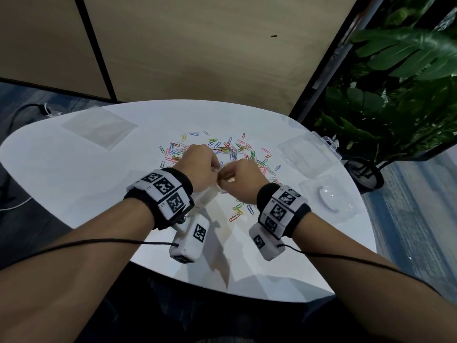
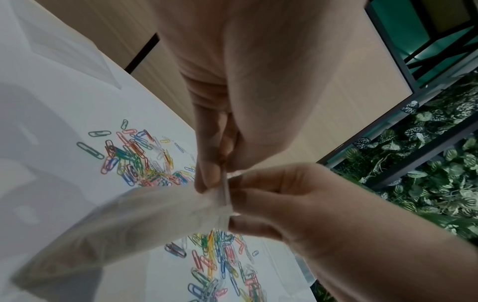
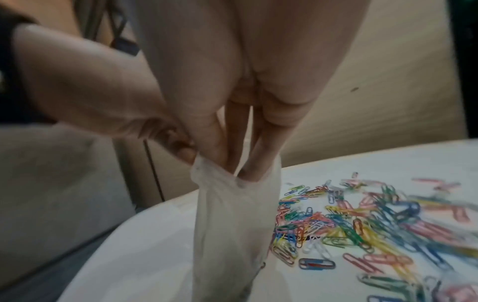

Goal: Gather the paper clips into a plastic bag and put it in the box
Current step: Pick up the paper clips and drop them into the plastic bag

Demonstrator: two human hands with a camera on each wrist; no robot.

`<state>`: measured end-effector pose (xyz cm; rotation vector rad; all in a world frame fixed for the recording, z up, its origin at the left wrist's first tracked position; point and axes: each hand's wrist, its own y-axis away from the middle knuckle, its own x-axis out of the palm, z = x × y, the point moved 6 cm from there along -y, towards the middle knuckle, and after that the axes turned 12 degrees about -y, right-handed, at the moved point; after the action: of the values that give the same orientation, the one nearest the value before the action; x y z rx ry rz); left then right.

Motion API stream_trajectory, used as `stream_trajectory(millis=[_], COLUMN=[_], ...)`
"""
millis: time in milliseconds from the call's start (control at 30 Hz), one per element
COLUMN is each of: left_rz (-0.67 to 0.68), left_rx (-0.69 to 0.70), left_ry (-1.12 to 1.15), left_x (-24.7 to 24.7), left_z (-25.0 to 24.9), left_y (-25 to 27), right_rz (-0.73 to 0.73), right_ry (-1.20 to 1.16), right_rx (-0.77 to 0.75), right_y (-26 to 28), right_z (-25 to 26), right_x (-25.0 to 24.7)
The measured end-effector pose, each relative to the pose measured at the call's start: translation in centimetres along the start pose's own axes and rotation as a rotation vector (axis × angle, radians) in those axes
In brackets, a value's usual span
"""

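Note:
Many coloured paper clips (image 1: 222,148) lie scattered across the middle of the white table (image 1: 74,174). Above them I hold a small clear plastic bag (image 1: 207,196) by its mouth. My left hand (image 1: 213,169) pinches one side of the opening, and my right hand (image 1: 224,176) pinches the other. In the right wrist view the right fingers (image 3: 248,161) reach into the bag's mouth (image 3: 232,179), and the bag (image 3: 232,235) hangs down to the table. It looks empty. A clear plastic box (image 1: 309,154) sits at the table's right side.
A flat stack of clear bags (image 1: 99,127) lies at the back left. A clear plastic piece with a white ring (image 1: 329,201) rests near the right edge, in front of the box. Green plants (image 1: 395,95) stand beyond the table's right side. A beige wall runs behind.

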<state>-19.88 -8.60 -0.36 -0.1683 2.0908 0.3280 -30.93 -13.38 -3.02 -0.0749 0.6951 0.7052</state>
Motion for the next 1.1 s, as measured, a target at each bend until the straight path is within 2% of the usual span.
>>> stream_trajectory(millis=[67, 133, 167, 267, 333, 400, 533, 667, 767, 833, 933, 1000, 1033, 1100], left_rz=[-0.011, -0.013, -0.013, -0.011, -0.016, -0.021, -0.023, -0.018, -0.016, -0.019, -0.010, -0.005, -0.005, -0.001], left_rx=[-0.007, -0.021, -0.028, -0.034, -0.035, -0.035, -0.033, -0.026, -0.028, -0.025, -0.020, -0.025, -0.029, -0.033], left_ry=[-0.003, 0.000, 0.001, -0.005, -0.006, -0.003, -0.014, -0.043, -0.049, -0.047, -0.045, -0.051, -0.055, -0.061], left_x=[-0.1, -0.3, -0.4, -0.6, -0.6, -0.6, -0.7, -0.9, -0.9, -0.9, -0.7, -0.7, -0.7, -0.6], left_z=[0.1, 0.4, 0.6, 0.8, 0.9, 1.0, 1.4, 1.8, 1.8, 1.7, 1.4, 1.3, 1.3, 1.3], left_y=[0.0, -0.2, -0.2, -0.1, -0.1, -0.1, -0.2, -0.2, -0.3, -0.3, -0.3, -0.3, -0.3, -0.3], right_rz=[-0.061, -0.144, -0.142, 0.021, 0.090, 0.057, 0.035, 0.121, 0.069, 0.031, -0.025, -0.096, -0.147, -0.225], right_ry=[-0.189, -0.185, -0.039, 0.447, 0.509, 0.457, 0.474, 0.646, 0.767, 0.807, 0.659, 0.440, 0.246, -0.300], right_rx=[0.060, 0.173, 0.272, 0.682, 0.811, 0.791, 0.670, 0.478, 0.337, 0.304, 0.317, 0.380, 0.439, 0.562], right_y=[-0.2, -0.5, -0.6, 1.2, 2.5, 2.5, 0.3, -1.5, -2.0, -2.0, -1.8, -1.5, -1.2, -0.6], right_z=[-1.1, -4.2, -6.6, -15.2, -18.9, -20.0, -19.0, -17.4, -15.6, -15.0, -15.2, -16.0, -16.6, -16.9], right_x=[-2.1, -5.0, -6.3, -8.0, -7.4, -6.6, -4.8, -2.9, -2.5, -2.6, -3.8, -5.4, -6.3, -7.2])
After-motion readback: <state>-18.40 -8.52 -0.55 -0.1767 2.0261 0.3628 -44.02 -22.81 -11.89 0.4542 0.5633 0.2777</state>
